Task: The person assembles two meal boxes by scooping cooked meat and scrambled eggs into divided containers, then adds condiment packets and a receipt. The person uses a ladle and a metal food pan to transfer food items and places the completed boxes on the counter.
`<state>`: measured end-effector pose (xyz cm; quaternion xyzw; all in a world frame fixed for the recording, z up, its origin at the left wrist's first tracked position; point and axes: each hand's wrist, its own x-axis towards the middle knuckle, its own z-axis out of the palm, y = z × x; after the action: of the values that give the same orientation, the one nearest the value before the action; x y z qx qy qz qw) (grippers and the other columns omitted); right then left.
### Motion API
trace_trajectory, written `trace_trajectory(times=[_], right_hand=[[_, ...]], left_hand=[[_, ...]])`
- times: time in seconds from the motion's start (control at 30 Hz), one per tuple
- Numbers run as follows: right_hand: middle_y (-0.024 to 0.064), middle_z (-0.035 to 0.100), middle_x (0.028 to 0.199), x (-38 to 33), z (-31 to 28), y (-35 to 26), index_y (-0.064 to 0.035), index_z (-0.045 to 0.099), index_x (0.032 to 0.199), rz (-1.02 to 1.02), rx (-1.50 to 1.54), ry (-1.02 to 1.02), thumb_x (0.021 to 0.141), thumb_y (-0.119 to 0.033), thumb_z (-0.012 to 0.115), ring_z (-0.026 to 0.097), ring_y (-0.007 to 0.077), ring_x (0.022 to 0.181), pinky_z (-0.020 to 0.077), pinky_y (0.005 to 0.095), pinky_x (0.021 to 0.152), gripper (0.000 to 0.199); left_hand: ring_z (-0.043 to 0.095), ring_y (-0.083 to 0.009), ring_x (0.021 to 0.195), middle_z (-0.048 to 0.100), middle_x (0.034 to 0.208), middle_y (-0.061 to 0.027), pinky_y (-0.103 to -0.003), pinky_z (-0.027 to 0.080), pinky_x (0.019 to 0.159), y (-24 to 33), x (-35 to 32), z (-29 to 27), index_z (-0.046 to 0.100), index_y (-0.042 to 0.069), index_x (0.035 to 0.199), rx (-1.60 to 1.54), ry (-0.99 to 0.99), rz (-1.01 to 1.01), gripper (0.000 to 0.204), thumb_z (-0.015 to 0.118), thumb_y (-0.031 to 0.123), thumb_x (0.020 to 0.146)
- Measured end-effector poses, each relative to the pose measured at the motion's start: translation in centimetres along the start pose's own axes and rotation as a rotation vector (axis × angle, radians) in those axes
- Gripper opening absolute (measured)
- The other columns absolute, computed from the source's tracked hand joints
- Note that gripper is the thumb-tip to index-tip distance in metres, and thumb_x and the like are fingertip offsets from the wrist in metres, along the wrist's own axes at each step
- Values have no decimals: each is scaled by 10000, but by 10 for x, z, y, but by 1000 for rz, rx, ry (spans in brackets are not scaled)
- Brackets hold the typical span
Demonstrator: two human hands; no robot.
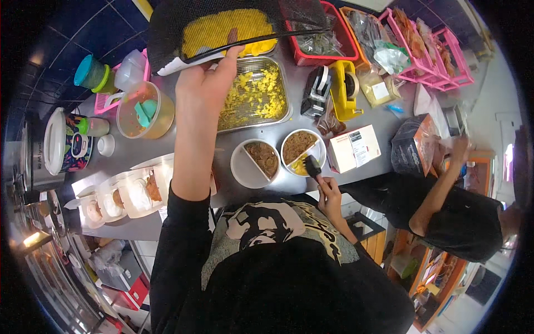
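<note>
My left hand (pixel 206 86) grips the rim of a black mesh food cover (pixel 167 30), holding it raised at the back; a finger shows through the mesh. Beneath and in front of it lies a metal tray (pixel 287 92) with crumbled yellow food (pixel 253 94) like scrambled egg. My right hand (pixel 330 196) is closed round the handle of a black spoon (pixel 312 165). The spoon's head rests in a white divided bowl (pixel 321 146), over yellow food beside brown minced food. To its left, a second divided bowl (pixel 241 167) has brown food in one half only.
Several clear containers of food (pixel 128 192) stand at left, near a plastic tub (pixel 128 114). A tape dispenser (pixel 345 92), a white box (pixel 354 149) and red basket (pixel 334 55) are at right. Another person (pixel 445 211) in black works at the right.
</note>
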<state>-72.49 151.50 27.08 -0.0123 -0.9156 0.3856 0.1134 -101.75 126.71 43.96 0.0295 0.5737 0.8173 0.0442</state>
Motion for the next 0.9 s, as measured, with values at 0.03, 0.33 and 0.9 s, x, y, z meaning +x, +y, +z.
trace_trajectory(times=[0.03,0.33,0.9], right_hand=[[112,547,905,1,-3,0,-6,590,1164,15,70,21,852,36,548,535,206,715,433,270,634,317],[108,546,956,-2,-10,5,-15,575,1193,64,230,-1,891,18,512,517,167,770,427,263,672,311],[226,496,1025,-16,23,25,-35,496,1304,31,-73,-58,740,169,496,532,346,905,454,362,773,599]], left_hand=[[437,-269,1166,465,1269,-178,-411,362,1033,-1,4,-3,427,-55,1272,22,-5,66,358,447,116,959],[429,-345,1141,448,1257,-208,-511,338,1059,18,17,-23,416,-33,1261,-1379,-76,-268,347,393,155,970],[374,-349,1205,414,1297,-202,-563,284,1073,5,38,-57,380,-20,1303,-1302,71,-370,387,380,171,967]])
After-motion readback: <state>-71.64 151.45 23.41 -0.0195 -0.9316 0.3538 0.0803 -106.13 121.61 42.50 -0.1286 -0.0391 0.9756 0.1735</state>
